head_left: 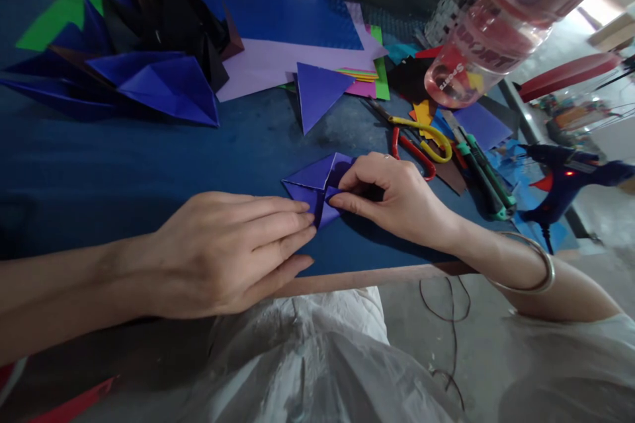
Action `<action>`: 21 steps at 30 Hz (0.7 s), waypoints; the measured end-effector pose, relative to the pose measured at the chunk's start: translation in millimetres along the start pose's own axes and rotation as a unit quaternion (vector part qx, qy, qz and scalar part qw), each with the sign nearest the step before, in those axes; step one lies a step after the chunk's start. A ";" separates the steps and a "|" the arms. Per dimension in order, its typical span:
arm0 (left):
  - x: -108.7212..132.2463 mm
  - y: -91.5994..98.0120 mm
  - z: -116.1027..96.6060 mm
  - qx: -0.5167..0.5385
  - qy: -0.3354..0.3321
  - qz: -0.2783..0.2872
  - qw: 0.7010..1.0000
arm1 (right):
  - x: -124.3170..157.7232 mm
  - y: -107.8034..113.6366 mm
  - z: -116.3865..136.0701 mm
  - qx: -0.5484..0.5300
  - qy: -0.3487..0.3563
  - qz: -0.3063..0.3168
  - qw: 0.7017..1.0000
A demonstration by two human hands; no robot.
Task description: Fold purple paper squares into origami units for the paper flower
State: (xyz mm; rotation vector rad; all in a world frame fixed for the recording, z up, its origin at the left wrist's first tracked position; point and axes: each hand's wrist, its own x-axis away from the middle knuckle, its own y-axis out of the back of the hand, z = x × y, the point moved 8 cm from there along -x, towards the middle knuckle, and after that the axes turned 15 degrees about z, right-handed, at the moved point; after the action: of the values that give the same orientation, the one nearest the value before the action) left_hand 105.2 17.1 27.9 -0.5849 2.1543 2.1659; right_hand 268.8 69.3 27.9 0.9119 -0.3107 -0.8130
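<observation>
A small piece of purple folded paper (312, 175) lies flat on the blue tabletop near its front edge. My left hand (243, 244) lies with fingers stretched out, its fingertips on the paper's lower left side. Thumb and fingers of my right hand (384, 192) pinch a flap at the paper's right side, covering part of it. Just beyond rests a purple paper triangle (320, 92). Farther left sits a pile of folded blue, black and brown paper shapes (159, 73).
On the right are red-and-yellow scissors (421, 139), a green utility knife (486, 175), a glue gun (565, 178) with a red light, and paper scraps. A pink water bottle (496, 39) stands behind them. Blue and lilac sheets (278, 66) lie at the back.
</observation>
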 end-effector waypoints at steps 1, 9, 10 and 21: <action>0.2 -0.3 0.6 0.002 0.002 -0.001 1.000 | 0.0 -0.2 -0.3 0.004 -0.006 0.000 1.000; -0.1 5.7 11.5 0.047 0.050 -0.023 0.997 | -2.3 -1.8 -0.8 0.020 -0.009 0.008 1.000; -1.2 5.8 13.5 0.051 0.061 -0.021 0.997 | -2.5 -2.0 -1.0 0.019 -0.011 0.011 1.000; -4.9 -9.3 10.5 0.030 0.060 0.022 0.998 | -3.3 -2.4 -4.0 -0.005 -0.031 0.024 0.999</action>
State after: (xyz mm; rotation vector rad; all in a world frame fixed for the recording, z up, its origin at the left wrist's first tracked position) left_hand 109.9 28.9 20.1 -0.6858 2.3040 2.1315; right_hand 267.7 73.2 23.9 0.8682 -0.3821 -0.7993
